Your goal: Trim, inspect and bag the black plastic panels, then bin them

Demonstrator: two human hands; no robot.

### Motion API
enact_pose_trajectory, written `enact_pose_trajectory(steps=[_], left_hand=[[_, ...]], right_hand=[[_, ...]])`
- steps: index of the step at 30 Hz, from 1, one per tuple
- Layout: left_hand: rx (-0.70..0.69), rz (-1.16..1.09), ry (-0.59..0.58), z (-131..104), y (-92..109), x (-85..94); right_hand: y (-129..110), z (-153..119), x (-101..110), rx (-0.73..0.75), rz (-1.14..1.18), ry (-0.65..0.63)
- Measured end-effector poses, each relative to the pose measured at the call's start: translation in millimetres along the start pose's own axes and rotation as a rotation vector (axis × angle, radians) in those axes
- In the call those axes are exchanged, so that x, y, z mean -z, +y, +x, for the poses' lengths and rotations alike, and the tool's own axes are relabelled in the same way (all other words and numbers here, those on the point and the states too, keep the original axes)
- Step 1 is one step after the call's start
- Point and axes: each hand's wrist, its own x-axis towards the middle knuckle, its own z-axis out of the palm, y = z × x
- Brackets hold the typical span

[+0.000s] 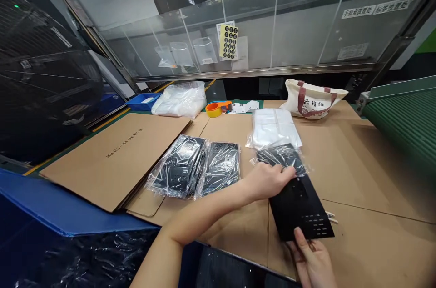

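Observation:
A flat black panel (pixel 296 208) with rows of small slots is tilted in front of me, its far end inside a clear plastic bag (pixel 281 156). My left hand (pixel 269 181) is closed on the bag's edge, partway along the panel. At the near end, my right hand (pixel 311 256) pinches the panel, thumb on top and fingers underneath. Just beyond lies a stack of clear plastic bags (pixel 275 126). Left of my hands, bagged black panels (pixel 180 165) lie stacked beside another bagged panel pile (pixel 222 165).
Flat cardboard sheets (pixel 129 147) are stacked at the left. Along the back are a blue tray (pixel 143 101), a plastic-wrapped bundle (pixel 180 99), a tape dispenser (pixel 218 108) and a cloth bag (pixel 313 99). A green ribbed conveyor (pixel 405 120) borders the right side.

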Motion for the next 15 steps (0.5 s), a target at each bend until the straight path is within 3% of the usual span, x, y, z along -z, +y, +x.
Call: enact_pose_trajectory(steps=[4, 9, 13, 15], left_hand=[[-0.064, 0.081, 0.087, -8.8, 7.0, 2.8], [-0.089, 0.060, 0.174, -16.8, 15.6, 6.5], [-0.037, 0.101, 0.259, -22.0, 22.0, 11.6], [-0.023, 0.114, 0.254, -25.1, 24.6, 13.2]], right_hand=[[2.8, -2.3, -0.7, -0.099, -0.029, -0.013], [10.8, -5.8, -2.8, 0.034, 0.030, 0.090], [11.8, -10.0, -10.5, -0.042, -0.134, -0.066], [7.4, -10.4, -13.4, 0.003, -0.103, -0.091]])
